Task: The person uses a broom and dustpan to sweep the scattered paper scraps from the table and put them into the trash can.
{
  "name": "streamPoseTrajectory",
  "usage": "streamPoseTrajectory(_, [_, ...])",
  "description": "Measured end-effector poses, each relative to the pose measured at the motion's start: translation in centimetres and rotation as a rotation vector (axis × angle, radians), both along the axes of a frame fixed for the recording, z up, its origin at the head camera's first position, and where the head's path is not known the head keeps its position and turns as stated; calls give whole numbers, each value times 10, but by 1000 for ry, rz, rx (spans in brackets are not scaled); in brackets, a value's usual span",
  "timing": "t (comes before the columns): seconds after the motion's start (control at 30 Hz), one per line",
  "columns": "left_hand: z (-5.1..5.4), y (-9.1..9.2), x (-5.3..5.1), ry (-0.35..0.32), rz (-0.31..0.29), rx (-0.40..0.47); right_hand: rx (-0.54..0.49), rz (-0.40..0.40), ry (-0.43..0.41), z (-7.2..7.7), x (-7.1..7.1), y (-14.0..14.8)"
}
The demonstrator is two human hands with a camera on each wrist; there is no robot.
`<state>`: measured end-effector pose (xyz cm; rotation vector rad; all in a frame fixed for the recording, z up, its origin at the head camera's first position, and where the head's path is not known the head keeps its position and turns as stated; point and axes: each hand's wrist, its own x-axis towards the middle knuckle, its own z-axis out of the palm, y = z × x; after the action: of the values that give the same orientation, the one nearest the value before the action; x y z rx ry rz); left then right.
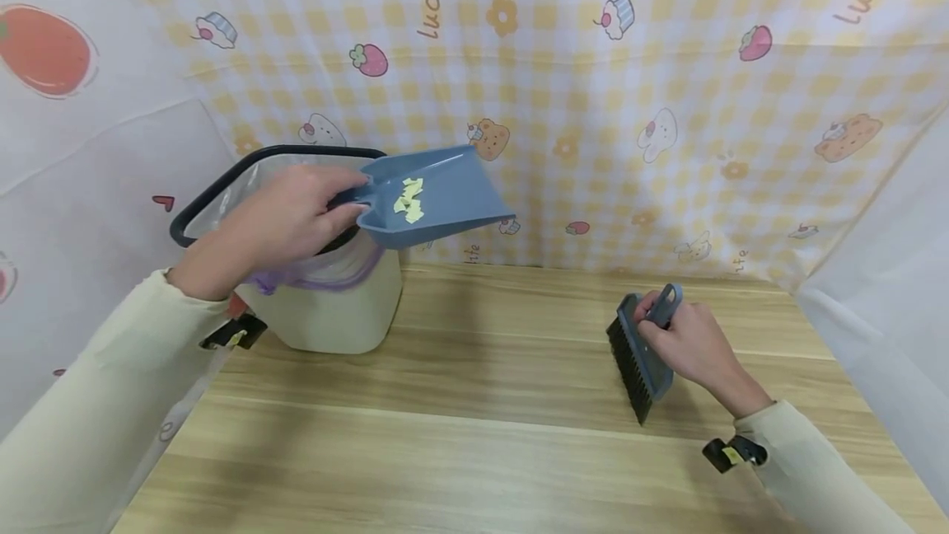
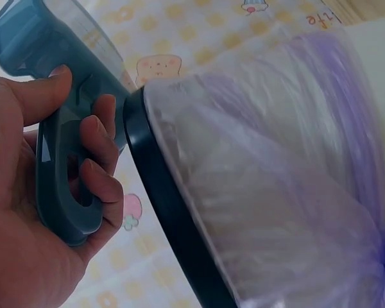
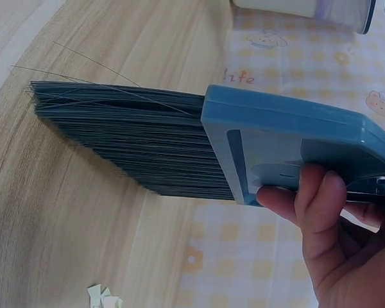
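Note:
My left hand (image 1: 285, 208) grips the handle of a blue-grey dustpan (image 1: 455, 192) above the right side of a cream trash bin (image 1: 334, 324). Several pale yellow paper scraps (image 1: 409, 200) lie in the pan near its handle end. In the left wrist view, fingers curl around the looped dustpan handle (image 2: 58, 186), beside the bin's dark rim (image 2: 157, 186). At the right, my right hand (image 1: 693, 344) holds a blue-grey hand brush (image 1: 652, 361) with dark bristles (image 3: 128, 135) over the wooden table. A few pale scraps (image 3: 104, 297) lie on the table in the right wrist view.
A clear bag with a purple band (image 1: 326, 278) lines the bin, which stands at the table's back left. Behind the wooden table (image 1: 474, 452) hangs a yellow checked cloth (image 1: 556, 89). White cloth sheets (image 1: 89, 155) border both sides.

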<state>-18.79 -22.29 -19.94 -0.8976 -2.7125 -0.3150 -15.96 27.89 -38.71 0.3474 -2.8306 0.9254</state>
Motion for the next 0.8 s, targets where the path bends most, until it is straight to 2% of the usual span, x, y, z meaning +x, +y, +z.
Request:
streamPoseTrajectory(0.43, [0,-27,2,-21,96,20,-2,-13,2,0,-1,1])
streamPoseTrajectory(0.8, [-2,-52,7,11,161,37,-11,-11,-4,-1,-1,3])
